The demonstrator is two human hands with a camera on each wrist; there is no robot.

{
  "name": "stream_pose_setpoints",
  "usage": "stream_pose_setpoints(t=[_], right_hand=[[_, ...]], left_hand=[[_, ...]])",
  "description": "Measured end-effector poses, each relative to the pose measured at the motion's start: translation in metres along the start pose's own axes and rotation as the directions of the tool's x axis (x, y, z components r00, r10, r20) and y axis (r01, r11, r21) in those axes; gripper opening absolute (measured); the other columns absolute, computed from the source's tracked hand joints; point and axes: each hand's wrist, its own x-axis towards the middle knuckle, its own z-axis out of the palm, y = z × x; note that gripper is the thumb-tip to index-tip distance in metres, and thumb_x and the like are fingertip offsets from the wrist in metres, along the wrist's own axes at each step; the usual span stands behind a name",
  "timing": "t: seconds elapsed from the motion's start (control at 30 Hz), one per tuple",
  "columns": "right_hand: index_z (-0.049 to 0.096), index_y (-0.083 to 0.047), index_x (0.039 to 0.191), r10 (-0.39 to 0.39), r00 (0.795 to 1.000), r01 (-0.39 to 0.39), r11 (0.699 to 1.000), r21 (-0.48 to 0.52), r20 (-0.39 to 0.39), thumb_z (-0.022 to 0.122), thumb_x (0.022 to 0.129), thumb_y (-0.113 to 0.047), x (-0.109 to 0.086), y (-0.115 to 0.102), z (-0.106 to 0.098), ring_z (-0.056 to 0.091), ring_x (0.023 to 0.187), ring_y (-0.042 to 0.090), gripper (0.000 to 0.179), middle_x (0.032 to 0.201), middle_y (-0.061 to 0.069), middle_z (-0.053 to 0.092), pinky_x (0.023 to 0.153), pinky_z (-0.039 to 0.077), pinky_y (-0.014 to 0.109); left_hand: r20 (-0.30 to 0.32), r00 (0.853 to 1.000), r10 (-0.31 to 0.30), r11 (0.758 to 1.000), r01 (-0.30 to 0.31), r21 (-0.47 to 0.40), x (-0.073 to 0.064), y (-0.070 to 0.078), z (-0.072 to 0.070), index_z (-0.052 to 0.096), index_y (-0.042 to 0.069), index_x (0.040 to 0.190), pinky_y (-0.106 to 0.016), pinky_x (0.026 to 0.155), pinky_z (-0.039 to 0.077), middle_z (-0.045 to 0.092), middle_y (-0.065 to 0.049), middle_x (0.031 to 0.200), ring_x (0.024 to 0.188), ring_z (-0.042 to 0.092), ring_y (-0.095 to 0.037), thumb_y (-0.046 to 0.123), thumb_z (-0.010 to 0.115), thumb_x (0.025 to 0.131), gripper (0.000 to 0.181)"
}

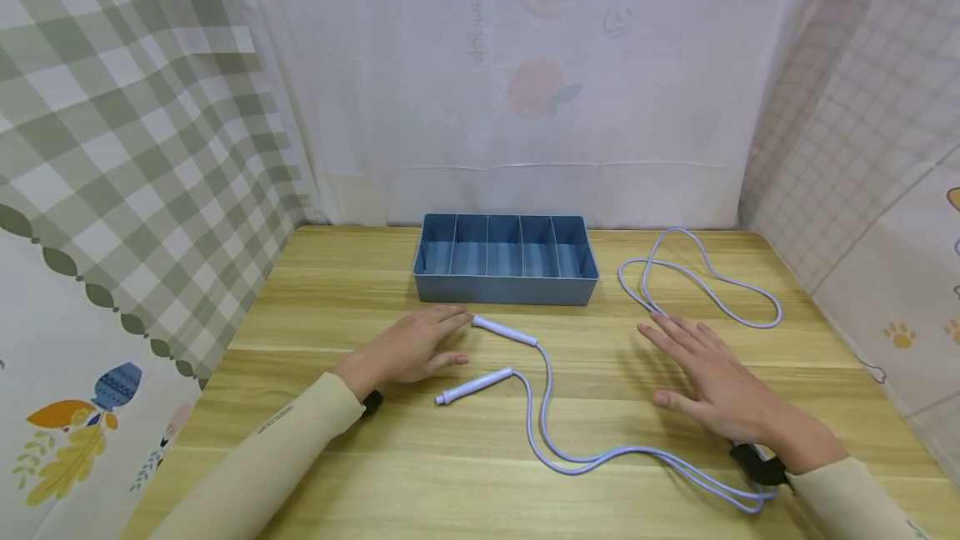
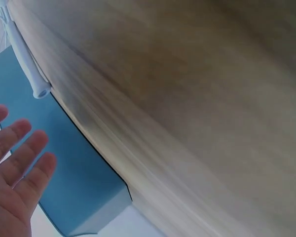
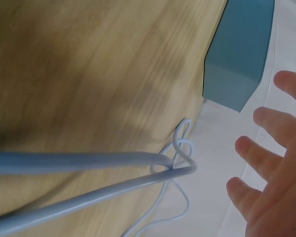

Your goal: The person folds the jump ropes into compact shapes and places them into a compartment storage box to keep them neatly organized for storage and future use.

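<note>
A pale lavender jump rope (image 1: pixel 547 407) lies on the wooden table, its two handles near the middle. My left hand (image 1: pixel 416 344) has its fingers extended, fingertips right by the end of the upper handle (image 1: pixel 504 330). Below the thumb side of that hand lies the lower handle (image 1: pixel 474 386). In the left wrist view the fingers are spread apart with nothing held, and one handle (image 2: pixel 27 64) shows beyond them. My right hand (image 1: pixel 716 382) hovers over the rope's cord with fingers spread. From the right wrist, two strands (image 3: pixel 89 197) cross close in front of the camera.
Behind the rope stands a blue-grey organizer box (image 1: pixel 506 290) divided into several compartments. A loop of cord (image 1: pixel 705 282) spreads over the table's back right. Hanging cloths, a checked one (image 1: pixel 150 65) at left and a white one (image 1: pixel 420 90) at the back, border the table (image 1: pixel 337 273).
</note>
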Motion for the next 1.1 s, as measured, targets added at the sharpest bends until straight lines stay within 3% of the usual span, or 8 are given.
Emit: stream_pose_setpoints(t=[0.27, 0.5, 0.83, 1.1], right_hand=[[0.035, -0.011, 0.16, -0.042, 0.999, 0.042, 0.999, 0.0, 0.003, 0.081, 0.086, -0.028, 0.004, -0.005, 0.0, 0.016, 0.155, 0.027, 0.088, 0.167, 0.01, 0.026, 0.125, -0.001, 0.039], [0.036, -0.01, 0.159, -0.069, 0.998, 0.069, 0.998, 0.001, -0.004, 0.082, 0.085, -0.028, 0.007, -0.008, -0.003, 0.016, 0.155, 0.021, 0.089, 0.166, 0.01, 0.028, 0.125, -0.001, 0.037], [0.038, -0.007, 0.158, -0.129, 0.991, 0.129, 0.992, 0.002, -0.027, 0.078, 0.088, -0.039, 0.01, -0.011, 0.0, 0.019, 0.155, 0.023, 0.086, 0.166, 0.012, 0.029, 0.125, -0.001, 0.033], [0.037, -0.008, 0.158, -0.132, 0.991, 0.132, 0.991, 0.002, -0.009, 0.078, 0.088, -0.039, 0.011, -0.013, 0.0, 0.018, 0.155, 0.024, 0.087, 0.166, 0.013, 0.029, 0.125, -0.001, 0.032]], left_hand=[[-0.025, 0.999, 0.034, 0.999, -0.034, 0.002, 0.011, 0.001, 0.003, 0.051, 0.002, 0.148, -0.044, 0.115, 0.038, 0.053, -0.016, 0.149, 0.14, 0.048, -0.03, 0.042, 0.064, 0.102, 0.063], [-0.021, 1.0, 0.02, 0.999, -0.021, -0.041, 0.02, 0.003, 0.002, 0.054, 0.002, 0.145, -0.041, 0.115, 0.039, 0.055, -0.013, 0.148, 0.139, 0.049, -0.028, 0.038, 0.065, 0.102, 0.057], [-0.028, 1.0, 0.008, 0.995, -0.011, -0.101, 0.032, 0.004, 0.008, 0.057, 0.002, 0.143, -0.04, 0.113, 0.041, 0.057, -0.011, 0.144, 0.136, 0.052, -0.027, 0.034, 0.067, 0.101, 0.053], [-0.02, 1.0, -0.016, 0.988, 0.013, -0.155, 0.042, 0.005, 0.01, 0.059, 0.003, 0.139, -0.04, 0.11, 0.044, 0.061, -0.009, 0.139, 0.13, 0.055, -0.026, 0.03, 0.069, 0.1, 0.049]])
